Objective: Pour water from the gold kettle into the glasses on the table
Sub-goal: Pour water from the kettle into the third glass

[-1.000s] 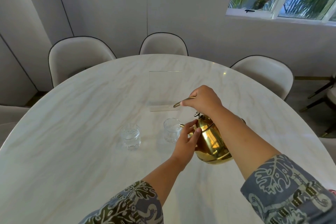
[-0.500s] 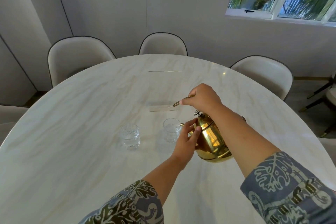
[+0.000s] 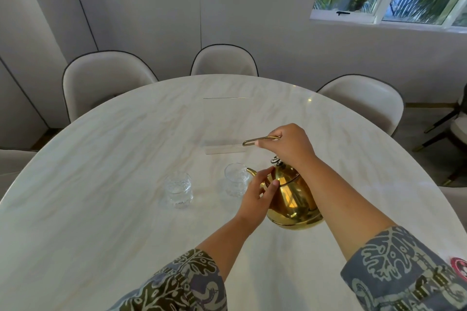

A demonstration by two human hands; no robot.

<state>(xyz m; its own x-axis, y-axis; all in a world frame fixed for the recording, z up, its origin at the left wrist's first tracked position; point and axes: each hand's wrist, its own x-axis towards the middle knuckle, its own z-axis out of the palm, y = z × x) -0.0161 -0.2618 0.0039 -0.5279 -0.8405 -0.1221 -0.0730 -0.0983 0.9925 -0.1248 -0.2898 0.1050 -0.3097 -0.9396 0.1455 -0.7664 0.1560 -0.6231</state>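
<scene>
The gold kettle (image 3: 290, 199) is tilted to the left, its spout over the rim of the right glass (image 3: 235, 180). My right hand (image 3: 288, 145) grips the kettle's wire handle from above. My left hand (image 3: 257, 194) rests flat against the kettle's left side near the spout and lid. The left glass (image 3: 178, 189) stands apart on the table, with water in it. I cannot tell how much water the right glass holds.
The white marble table (image 3: 101, 184) is oval. A clear acrylic stand (image 3: 226, 124) is upright behind the glasses. Cream chairs (image 3: 106, 78) ring the far edge, and a window is at the upper right.
The kettle stays tilted at the right glass, with barely any shift. Both hands keep their hold. The view has dropped slightly.
</scene>
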